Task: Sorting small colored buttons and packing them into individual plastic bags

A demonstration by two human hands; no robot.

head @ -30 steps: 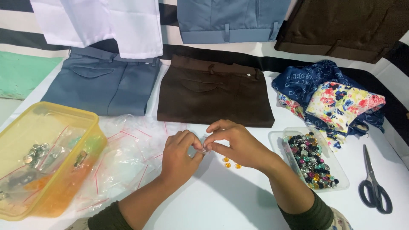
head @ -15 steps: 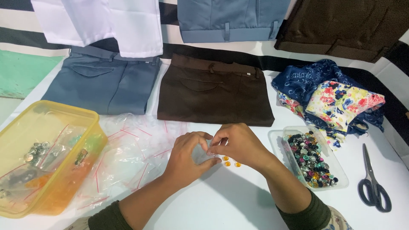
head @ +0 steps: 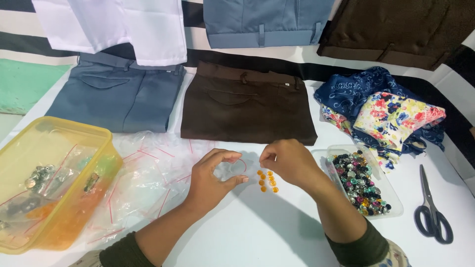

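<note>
While a small clear zip bag (head: 231,170) is held up off the white bench (head: 277,232), the person's left hand (head: 210,183) curls around it, thumb below and fingers (head: 225,155) arched over the top, pinching the bag so that its red-striped mouth faces the other hand. The right hand (head: 289,160) hovers just beside that mouth with its fingertips pressed together, though whether they pinch a bead cannot be told from this angle. Directly beneath the gap between the hands lies a small cluster of orange beads (head: 267,181), loose on the bench and close enough to be picked up one at a time. To the right, just beside the right wrist, a clear plastic tray (head: 393,210) keeps a mix of coloured buttons and gems within reach, and a pair of grey-handled scissors (head: 431,210) lies further out. On the left, a heap of empty clear bags (head: 143,183) with red seal lines spreads beside a yellow plastic tub (head: 94,131) holding metal fasteners and more packets. Folded brown trousers (head: 247,106) and blue-grey trousers (head: 116,101) lie flat at the back of the bench, with floral and navy fabric scraps (head: 391,109) bundled at the right.
</note>
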